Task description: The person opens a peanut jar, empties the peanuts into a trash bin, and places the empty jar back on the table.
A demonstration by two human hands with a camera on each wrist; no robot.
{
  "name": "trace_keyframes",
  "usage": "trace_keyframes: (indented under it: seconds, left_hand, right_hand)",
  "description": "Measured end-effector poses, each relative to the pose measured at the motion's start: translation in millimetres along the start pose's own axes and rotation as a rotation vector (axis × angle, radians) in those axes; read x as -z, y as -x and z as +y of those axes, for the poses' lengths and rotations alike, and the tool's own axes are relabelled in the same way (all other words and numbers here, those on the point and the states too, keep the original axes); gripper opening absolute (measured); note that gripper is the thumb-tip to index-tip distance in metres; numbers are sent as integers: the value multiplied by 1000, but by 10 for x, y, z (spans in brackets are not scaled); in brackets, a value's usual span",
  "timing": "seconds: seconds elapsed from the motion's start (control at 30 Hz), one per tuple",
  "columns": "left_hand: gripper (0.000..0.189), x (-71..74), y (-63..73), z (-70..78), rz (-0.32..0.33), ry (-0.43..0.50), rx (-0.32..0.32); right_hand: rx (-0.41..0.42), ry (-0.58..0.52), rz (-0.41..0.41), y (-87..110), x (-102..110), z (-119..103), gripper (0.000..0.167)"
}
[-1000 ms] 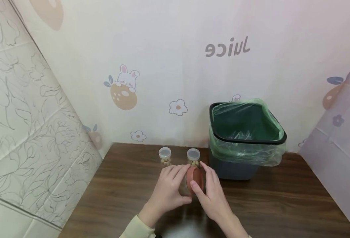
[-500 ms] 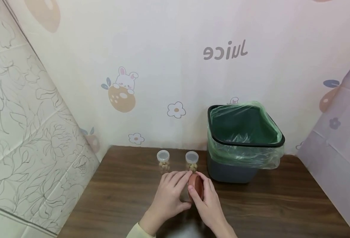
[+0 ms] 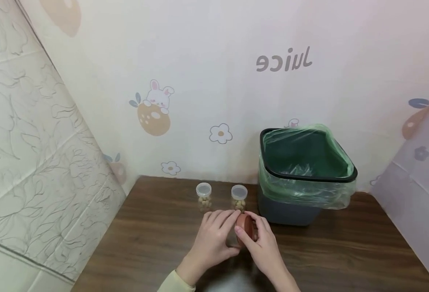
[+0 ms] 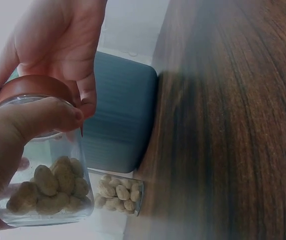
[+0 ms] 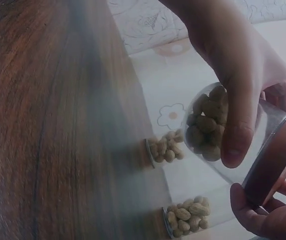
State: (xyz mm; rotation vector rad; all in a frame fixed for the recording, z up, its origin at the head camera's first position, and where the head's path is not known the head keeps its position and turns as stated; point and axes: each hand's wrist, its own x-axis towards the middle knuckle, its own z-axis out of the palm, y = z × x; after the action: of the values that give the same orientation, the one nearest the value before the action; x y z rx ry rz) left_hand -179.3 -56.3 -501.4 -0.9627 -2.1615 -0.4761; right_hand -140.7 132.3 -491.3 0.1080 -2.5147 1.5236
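Gripping the transparent, round-walled jar (image 4: 38, 153) of beige peanuts (image 4: 46, 180) in your left hand (image 3: 214, 237), you hold its reddish-brown round lid (image 4: 35, 85) with your right hand (image 3: 266, 246); the jar tilts above the brown wooden table (image 3: 156, 229). Best, probably, to brace the jar more upright and work the lid squarely, lest peanuts spill.

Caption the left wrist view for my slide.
Left hand grips a jar of peanuts; right hand holds its lid.
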Motion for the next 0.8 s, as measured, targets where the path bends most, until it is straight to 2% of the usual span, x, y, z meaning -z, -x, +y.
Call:
trace_keyframes:
  seconds: [0.23,0.4,0.6,0.8]
  left_hand:
    - [110,-11,-1,-5,3,-1,15]
    - [109,7,6,-61,-5,32,41]
    - [108,38,12,-119,-45,113,38]
    - [105,73,24,-123,-115,179,77]
  right_hand:
    - [22,-8,3,-13,65,30,56]
    - [-1,-33,-5,-31,93,30,54]
    - [8,-83,-13,-41,127,26,50]
    - [43,-82,-18,-37,156,19,48]
